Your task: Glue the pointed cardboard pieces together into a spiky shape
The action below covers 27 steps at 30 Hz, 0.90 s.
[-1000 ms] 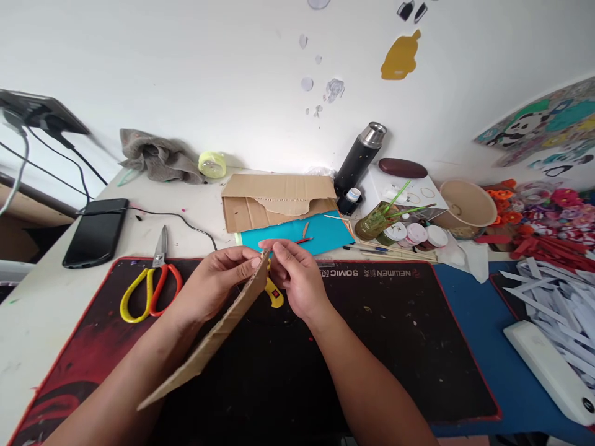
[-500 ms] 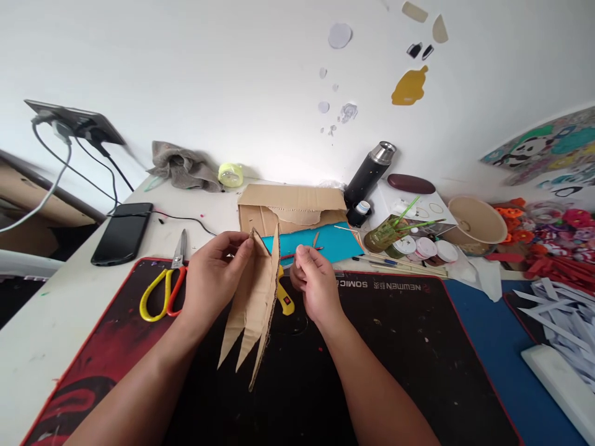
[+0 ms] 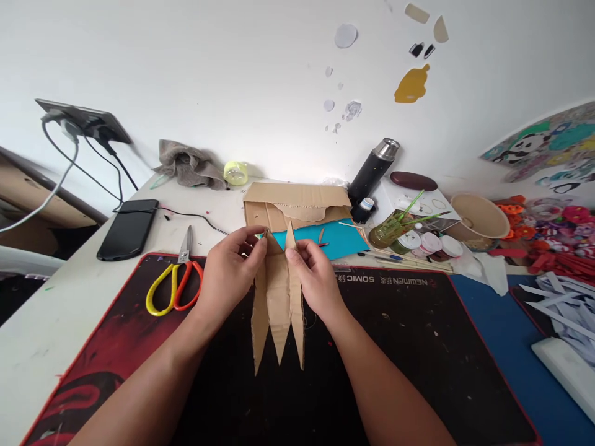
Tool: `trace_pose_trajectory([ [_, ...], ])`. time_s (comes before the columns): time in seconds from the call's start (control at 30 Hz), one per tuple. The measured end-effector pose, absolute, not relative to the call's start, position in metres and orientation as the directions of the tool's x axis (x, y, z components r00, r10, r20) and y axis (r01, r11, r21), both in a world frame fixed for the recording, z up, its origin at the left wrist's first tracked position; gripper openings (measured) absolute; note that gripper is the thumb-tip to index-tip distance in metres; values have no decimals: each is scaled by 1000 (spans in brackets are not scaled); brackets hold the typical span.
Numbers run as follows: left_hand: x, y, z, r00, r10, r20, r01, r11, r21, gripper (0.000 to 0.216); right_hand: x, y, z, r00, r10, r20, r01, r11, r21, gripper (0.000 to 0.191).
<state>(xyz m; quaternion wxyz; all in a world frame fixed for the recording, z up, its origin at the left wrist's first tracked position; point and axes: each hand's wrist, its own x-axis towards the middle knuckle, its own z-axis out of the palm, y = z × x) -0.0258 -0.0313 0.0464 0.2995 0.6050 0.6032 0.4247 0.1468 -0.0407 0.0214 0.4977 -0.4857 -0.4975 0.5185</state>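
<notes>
Both hands hold one cut cardboard piece (image 3: 277,303) above the black and red desk mat (image 3: 418,347). The piece is brown, with three long points hanging toward me. My left hand (image 3: 231,272) pinches its upper left corner. My right hand (image 3: 314,277) pinches its upper right corner. The flat face of the piece is turned toward me. A yellow utility knife seen earlier on the mat is hidden behind the cardboard.
Yellow and orange scissors (image 3: 174,284) lie left on the mat. Behind the hands lie a blue sheet (image 3: 341,238) and torn cardboard (image 3: 297,201). A phone (image 3: 128,228), a black flask (image 3: 374,170), paint jars (image 3: 430,244), a paper bowl (image 3: 481,217) and white paper strips (image 3: 564,310) ring the table.
The cardboard piece swung from edge-on and slanting left to hanging flat, facing me. My right hand, briefly off it, took its upper right corner. The view tilted down slightly.
</notes>
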Motion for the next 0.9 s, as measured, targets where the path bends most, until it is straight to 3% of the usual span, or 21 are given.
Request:
trace_pose_trajectory([
  [0.3,-27,-30,49,-66,986,151,393,-113,913,31,144,-45,21,-50,998,50,132,56,-990,22],
  [0.57,-29,-28,51,-54,993,103,405,-72,912,26,144,-44,17,-54,995,82,196,91,-976,22],
  [0.9,-32,-28,52,24,998,51,267,-56,962,24,140,-45,15,-82,986,145,322,164,-932,21],
])
